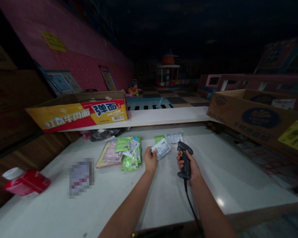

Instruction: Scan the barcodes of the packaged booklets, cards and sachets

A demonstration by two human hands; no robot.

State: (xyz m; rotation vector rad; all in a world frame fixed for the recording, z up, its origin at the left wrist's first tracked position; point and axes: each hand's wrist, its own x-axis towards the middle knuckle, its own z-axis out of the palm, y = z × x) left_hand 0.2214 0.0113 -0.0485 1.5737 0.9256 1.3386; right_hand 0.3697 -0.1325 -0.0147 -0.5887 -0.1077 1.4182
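Observation:
My left hand (151, 161) pinches the edge of a silvery-white printed packet (161, 148), held just above the white table. A black barcode scanner (185, 160) with a yellow trigger is gripped in my right hand (193, 167), its head pointing left toward the packet. From the scanner's handle a black cable (190, 200) runs down over the near table edge. Behind the held packet lie a similar silvery packet (173, 137) and a green one (159, 138). To the left of my left hand is a heap of green, white and pink packets (123, 150).
A red bottle with a white cap (27, 181) lies on the table (109, 205) at the left, near a blurred-out item (80, 177). On the raised white shelf (169, 115) stand a yellow-and-red carton (81, 114) and, at right, a brown cardboard box (258, 115).

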